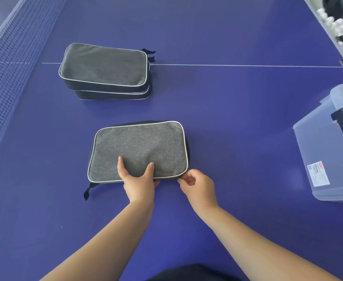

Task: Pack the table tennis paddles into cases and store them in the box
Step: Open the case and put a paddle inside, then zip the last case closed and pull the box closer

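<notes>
A grey paddle case [140,147] with pale piping lies flat on the blue table in front of me. My left hand [139,179] grips its near edge, thumb and a finger on top and the other fingers under the edge. At the case's near right corner my right hand [197,184] pinches something small, probably the zipper pull. A black strap [88,190] sticks out at the near left corner. Farther back on the left sits a stack of two similar grey cases [104,71]. No paddle is visible.
A clear plastic storage box [328,151] with a black latch and a white label stands at the right edge. The net [6,63] runs along the left. White balls [340,25] sit in a holder at the far right.
</notes>
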Demonstrator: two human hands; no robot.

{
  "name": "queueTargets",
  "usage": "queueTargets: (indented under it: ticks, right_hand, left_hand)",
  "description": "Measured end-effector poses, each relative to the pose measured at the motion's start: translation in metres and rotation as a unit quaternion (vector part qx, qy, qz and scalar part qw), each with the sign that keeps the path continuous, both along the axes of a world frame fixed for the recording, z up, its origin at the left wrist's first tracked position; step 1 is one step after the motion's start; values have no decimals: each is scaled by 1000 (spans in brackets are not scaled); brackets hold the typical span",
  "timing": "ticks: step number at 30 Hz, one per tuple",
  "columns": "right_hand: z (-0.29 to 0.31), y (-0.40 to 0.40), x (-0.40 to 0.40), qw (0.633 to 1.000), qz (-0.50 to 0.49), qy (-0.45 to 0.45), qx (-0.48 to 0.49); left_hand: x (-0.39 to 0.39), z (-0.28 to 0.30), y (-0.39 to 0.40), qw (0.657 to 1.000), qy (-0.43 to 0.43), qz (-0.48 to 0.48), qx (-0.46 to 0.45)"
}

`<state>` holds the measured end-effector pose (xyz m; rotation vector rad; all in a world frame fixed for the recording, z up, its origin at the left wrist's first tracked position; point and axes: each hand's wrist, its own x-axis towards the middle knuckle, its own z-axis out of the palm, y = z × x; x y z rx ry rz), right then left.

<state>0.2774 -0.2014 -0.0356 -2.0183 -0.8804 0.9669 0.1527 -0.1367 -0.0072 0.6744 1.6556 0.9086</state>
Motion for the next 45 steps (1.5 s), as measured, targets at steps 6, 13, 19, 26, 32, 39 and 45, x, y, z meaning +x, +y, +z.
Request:
queueTargets:
  ticks: [6, 13, 19, 26, 32, 39, 45]
  right_hand:
    - [-1, -7, 8, 991, 97, -91, 34]
    - [-4, -3, 18, 980, 128, -142, 60]
    - [-1, 8, 20, 973, 144, -165, 72]
    - [2, 16, 31, 982, 101, -154, 50]
    - [-1, 19, 21, 979, 121, -160, 41]
    - [-1, 40, 26, 976, 123, -173, 48]
    - [-6, 55, 29, 975, 139, -170, 37]
  left_hand:
    - [-27, -11, 7, 999, -15, -43, 16]
    - [-71, -19, 26, 988, 7, -150, 35]
    - [-87, -15, 41, 979, 9, -204, 23]
    - [-119, -5, 60, 951, 25, -307, -17]
    - [-130, 1, 76, 934, 48, -352, -32]
    - [-135, 1, 83, 929, 51, -365, -43]
    - [-137, -3, 84, 925, 48, -375, -44]
